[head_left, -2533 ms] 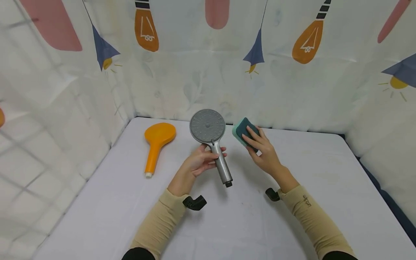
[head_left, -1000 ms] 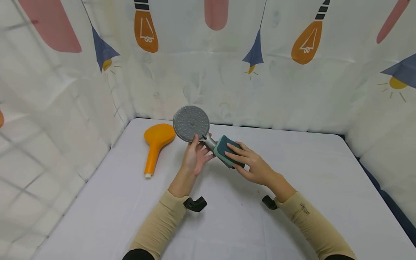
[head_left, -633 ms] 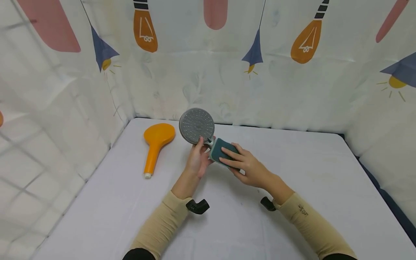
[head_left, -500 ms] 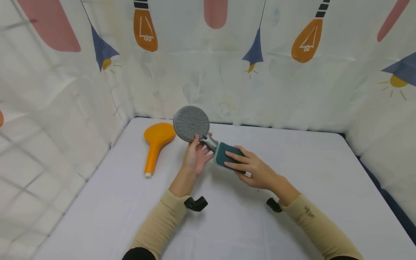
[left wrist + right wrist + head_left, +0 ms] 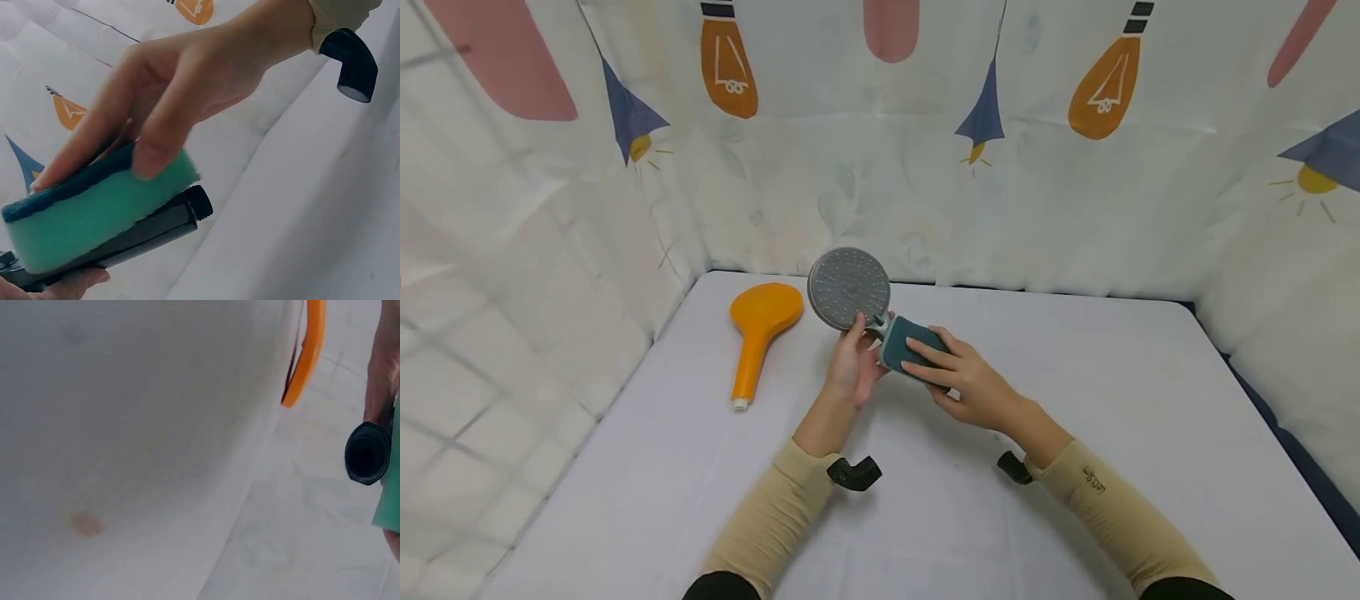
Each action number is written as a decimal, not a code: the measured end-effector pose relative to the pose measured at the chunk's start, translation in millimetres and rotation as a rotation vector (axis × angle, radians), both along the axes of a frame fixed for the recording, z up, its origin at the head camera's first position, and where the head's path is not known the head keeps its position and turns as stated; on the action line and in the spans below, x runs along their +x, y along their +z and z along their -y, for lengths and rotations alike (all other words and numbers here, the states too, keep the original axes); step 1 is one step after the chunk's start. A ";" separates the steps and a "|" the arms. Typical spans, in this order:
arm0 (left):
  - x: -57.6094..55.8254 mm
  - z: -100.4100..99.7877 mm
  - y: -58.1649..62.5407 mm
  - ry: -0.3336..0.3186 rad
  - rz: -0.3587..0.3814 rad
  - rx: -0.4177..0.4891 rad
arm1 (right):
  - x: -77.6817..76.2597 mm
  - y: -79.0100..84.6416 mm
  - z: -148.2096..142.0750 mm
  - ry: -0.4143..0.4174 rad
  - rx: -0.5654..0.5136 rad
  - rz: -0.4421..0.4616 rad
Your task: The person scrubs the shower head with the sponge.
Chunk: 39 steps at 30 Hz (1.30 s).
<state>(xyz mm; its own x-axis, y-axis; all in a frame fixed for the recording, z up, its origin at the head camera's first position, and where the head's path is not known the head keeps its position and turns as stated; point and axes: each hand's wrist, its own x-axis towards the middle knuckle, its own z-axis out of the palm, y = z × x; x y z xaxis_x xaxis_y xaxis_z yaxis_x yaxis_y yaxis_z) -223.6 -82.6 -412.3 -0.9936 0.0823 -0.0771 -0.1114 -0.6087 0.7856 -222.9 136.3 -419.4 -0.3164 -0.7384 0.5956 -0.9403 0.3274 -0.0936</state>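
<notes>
A silver shower head point(image 5: 848, 289) with a round grey spray face is held up above the table, tilted left. My left hand point(image 5: 847, 367) grips it by the neck, thumb in front and some fingers behind. My right hand point(image 5: 973, 383) pinches a two-tone sponge point(image 5: 895, 343), dark teal on top and light green below. In the left wrist view, the green side of the sponge point(image 5: 106, 219) lies along the handle point(image 5: 147, 240), whose threaded end sticks out. The right wrist view catches the handle's hollow end point(image 5: 367, 454) beside the sponge point(image 5: 390, 487).
An orange shower head point(image 5: 762, 325) lies on the white table point(image 5: 1075, 375), left of my left hand. Printed fabric point(image 5: 880, 167) hangs behind the table's back edge and along its sides. Black wrist cameras point(image 5: 854, 474) are worn at both cuffs.
At first the sponge was apart from the shower head, to its right. It came onto the handle and has since shifted back and forth along it; now it sits nearer the neck.
</notes>
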 end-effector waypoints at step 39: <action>-0.1 -1.1 -2.9 -0.036 -0.003 0.051 | -8.9 -2.4 -4.6 -0.021 -0.087 0.133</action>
